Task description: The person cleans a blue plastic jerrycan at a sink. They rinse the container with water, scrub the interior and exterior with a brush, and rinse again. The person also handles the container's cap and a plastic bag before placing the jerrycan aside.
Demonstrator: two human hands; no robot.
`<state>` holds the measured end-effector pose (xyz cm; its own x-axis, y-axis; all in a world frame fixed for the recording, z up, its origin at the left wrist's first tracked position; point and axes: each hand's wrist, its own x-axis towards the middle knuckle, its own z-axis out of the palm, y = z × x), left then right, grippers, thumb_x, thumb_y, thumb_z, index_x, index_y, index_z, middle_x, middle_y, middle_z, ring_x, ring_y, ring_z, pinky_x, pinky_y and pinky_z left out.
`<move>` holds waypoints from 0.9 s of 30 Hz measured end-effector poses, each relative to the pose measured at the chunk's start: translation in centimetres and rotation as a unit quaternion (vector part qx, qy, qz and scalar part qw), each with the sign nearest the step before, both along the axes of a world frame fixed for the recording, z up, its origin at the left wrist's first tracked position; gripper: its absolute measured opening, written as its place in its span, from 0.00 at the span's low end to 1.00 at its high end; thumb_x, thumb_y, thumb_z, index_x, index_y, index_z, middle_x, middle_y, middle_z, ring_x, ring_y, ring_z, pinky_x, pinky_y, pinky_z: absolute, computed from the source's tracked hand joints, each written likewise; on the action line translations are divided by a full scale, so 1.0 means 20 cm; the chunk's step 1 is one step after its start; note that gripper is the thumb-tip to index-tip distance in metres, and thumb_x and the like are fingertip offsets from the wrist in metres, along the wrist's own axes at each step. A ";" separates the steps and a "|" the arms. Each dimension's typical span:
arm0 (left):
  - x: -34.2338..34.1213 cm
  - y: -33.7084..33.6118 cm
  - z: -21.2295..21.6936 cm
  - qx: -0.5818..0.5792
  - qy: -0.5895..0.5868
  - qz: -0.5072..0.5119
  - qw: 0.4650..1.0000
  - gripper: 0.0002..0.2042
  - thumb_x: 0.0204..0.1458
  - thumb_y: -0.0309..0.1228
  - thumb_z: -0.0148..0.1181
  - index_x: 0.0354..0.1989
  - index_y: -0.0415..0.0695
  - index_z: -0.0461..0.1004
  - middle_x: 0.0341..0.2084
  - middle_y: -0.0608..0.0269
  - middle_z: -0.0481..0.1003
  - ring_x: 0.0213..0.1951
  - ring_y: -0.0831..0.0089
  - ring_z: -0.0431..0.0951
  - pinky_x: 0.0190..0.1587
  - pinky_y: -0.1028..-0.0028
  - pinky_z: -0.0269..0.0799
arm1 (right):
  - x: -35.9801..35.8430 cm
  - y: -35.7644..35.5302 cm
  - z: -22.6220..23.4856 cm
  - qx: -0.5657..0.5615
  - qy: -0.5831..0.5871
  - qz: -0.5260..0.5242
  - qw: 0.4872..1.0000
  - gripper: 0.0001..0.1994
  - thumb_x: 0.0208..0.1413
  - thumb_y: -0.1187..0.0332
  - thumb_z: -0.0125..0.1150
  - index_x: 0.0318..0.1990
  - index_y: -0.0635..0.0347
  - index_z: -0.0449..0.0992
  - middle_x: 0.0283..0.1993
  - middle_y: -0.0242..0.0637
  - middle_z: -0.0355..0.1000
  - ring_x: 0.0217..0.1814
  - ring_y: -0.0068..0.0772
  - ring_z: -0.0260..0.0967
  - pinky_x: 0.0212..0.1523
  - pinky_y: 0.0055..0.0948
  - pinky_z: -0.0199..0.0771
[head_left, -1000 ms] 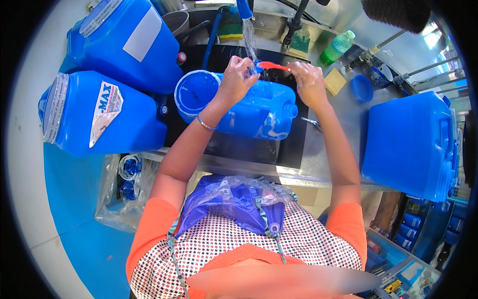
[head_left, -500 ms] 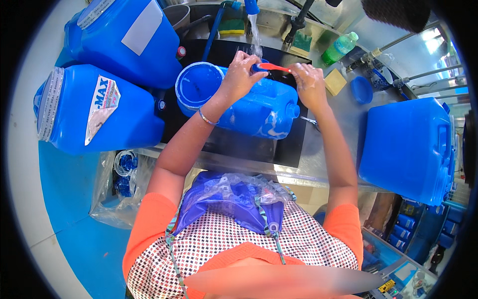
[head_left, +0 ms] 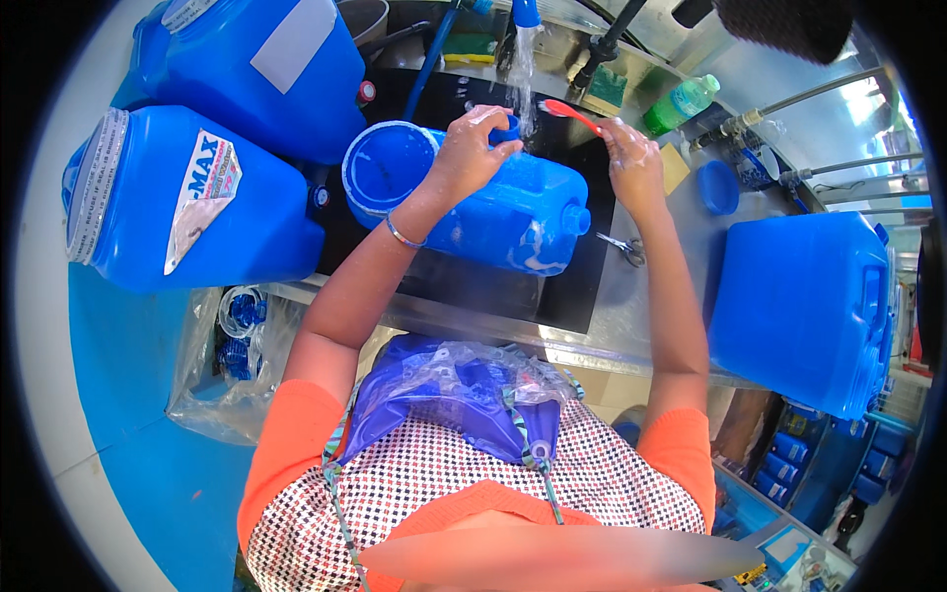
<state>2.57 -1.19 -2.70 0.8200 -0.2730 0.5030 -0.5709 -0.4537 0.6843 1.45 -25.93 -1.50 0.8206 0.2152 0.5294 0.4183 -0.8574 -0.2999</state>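
My left hand [head_left: 468, 150], wet and soapy, pinches a small blue cap [head_left: 509, 128] close to the running water [head_left: 524, 84]. In my right hand [head_left: 633, 163], also lathered, is a red toothbrush [head_left: 574, 114], its white-bristled head pointing left toward the stream. The cap and the brush are apart. Below my hands a blue plastic jug [head_left: 493, 222] lies on its side, with its wide round end to the left and a small spout to the right. Soap foam streaks its surface. My left forearm crosses over part of it.
Large blue containers [head_left: 247, 212] stand at left, another blue container [head_left: 789, 296] at right. Scissors [head_left: 623, 247], a blue lid [head_left: 717, 187], a green bottle [head_left: 683, 105] and sponges [head_left: 605, 91] lie around the black mat [head_left: 454, 306]. A blue tap [head_left: 525, 14] runs above.
The toothbrush has come away from the cap, up and to the right, with my right hand. My left hand still holds the cap near the stream. The whole view has shifted slightly.
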 end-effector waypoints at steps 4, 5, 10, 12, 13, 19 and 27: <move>-0.01 -0.03 0.02 0.038 0.015 0.042 0.998 0.22 0.40 0.22 0.72 0.44 0.40 0.68 0.39 0.53 0.78 0.40 0.53 0.79 0.40 0.64 0.74 | -0.05 0.09 0.07 -0.060 0.055 0.039 0.996 0.07 0.59 0.66 0.55 0.42 0.51 0.76 0.29 0.43 0.75 0.34 0.49 0.75 0.33 0.46 0.70; -0.01 -0.04 0.02 -0.001 0.027 0.044 0.999 0.24 0.40 0.21 0.72 0.46 0.40 0.67 0.39 0.53 0.79 0.41 0.52 0.79 0.41 0.64 0.74 | -0.08 0.12 0.09 -0.066 0.047 0.048 0.996 0.07 0.58 0.66 0.55 0.42 0.51 0.76 0.29 0.44 0.75 0.33 0.49 0.75 0.32 0.47 0.71; -0.01 -0.04 0.03 -0.063 0.015 0.032 0.997 0.26 0.38 0.19 0.72 0.48 0.41 0.68 0.41 0.54 0.79 0.45 0.52 0.80 0.47 0.66 0.75 | -0.14 0.18 0.14 0.011 0.295 0.098 0.950 0.09 0.56 0.69 0.56 0.42 0.54 0.79 0.37 0.50 0.76 0.38 0.53 0.75 0.39 0.43 0.75; -0.01 -0.04 0.03 -0.029 0.038 0.011 0.999 0.25 0.38 0.20 0.72 0.47 0.42 0.69 0.41 0.54 0.79 0.45 0.53 0.80 0.46 0.67 0.75 | -0.09 0.16 0.17 -0.018 0.248 0.144 0.958 0.09 0.57 0.68 0.57 0.43 0.53 0.80 0.36 0.49 0.77 0.38 0.53 0.75 0.41 0.42 0.75; -0.02 -0.04 0.03 -0.011 0.054 0.011 0.998 0.25 0.38 0.20 0.73 0.47 0.42 0.70 0.41 0.54 0.79 0.45 0.54 0.80 0.45 0.67 0.75 | -0.06 0.14 0.18 -0.046 0.251 0.159 0.954 0.09 0.57 0.68 0.57 0.43 0.53 0.80 0.35 0.49 0.77 0.39 0.52 0.76 0.42 0.41 0.75; -0.02 -0.04 0.04 0.000 0.062 -0.013 0.998 0.25 0.38 0.22 0.73 0.47 0.43 0.71 0.42 0.53 0.79 0.43 0.55 0.80 0.42 0.66 0.75 | -0.04 0.13 0.23 -0.239 -0.036 0.029 0.970 0.07 0.57 0.66 0.57 0.38 0.51 0.81 0.31 0.44 0.76 0.35 0.44 0.75 0.33 0.39 0.69; -0.02 -0.04 0.03 0.013 0.004 -0.009 1.000 0.23 0.40 0.21 0.71 0.47 0.42 0.72 0.42 0.51 0.77 0.43 0.52 0.80 0.44 0.65 0.75 | -0.06 0.14 0.24 -0.008 0.406 0.111 0.907 0.09 0.56 0.69 0.56 0.40 0.60 0.80 0.36 0.46 0.78 0.42 0.50 0.76 0.43 0.38 0.76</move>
<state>2.17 -2.00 -2.01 0.8183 -0.3016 0.4892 -0.5743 -0.4612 0.6763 0.28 -23.14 3.34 0.8745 0.4248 -0.2343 0.2278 -0.7859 -0.5749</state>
